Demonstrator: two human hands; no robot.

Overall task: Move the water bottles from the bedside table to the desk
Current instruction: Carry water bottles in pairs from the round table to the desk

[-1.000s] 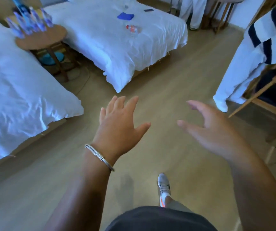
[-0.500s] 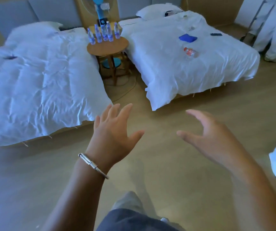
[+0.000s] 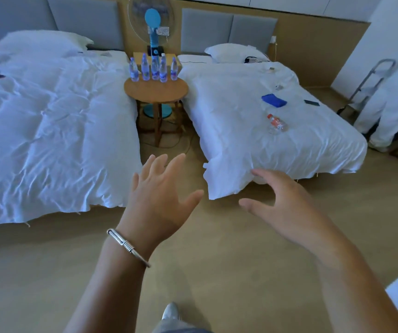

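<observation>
Several clear water bottles (image 3: 154,69) with blue labels stand in a row at the back of a round wooden bedside table (image 3: 156,91) between two beds. My left hand (image 3: 160,191), with a silver bracelet on its wrist, is held out in front of me with fingers spread and holds nothing. My right hand (image 3: 281,204) is also raised, fingers loosely bent, empty. Both hands are well short of the table, above the floor at the foot of the beds. The desk is not in view.
White-quilted beds flank the table: the left bed (image 3: 49,131) and the right bed (image 3: 265,131). On the right bed lie a red-labelled bottle (image 3: 276,123), a blue cloth (image 3: 273,100) and a phone (image 3: 311,102). A blue fan (image 3: 153,30) stands behind the table. Cables trail on the floor under it.
The view has swung left and forward, bringing the bedside table and bottles to the upper centre and closer. Both hands stay raised and empty.
</observation>
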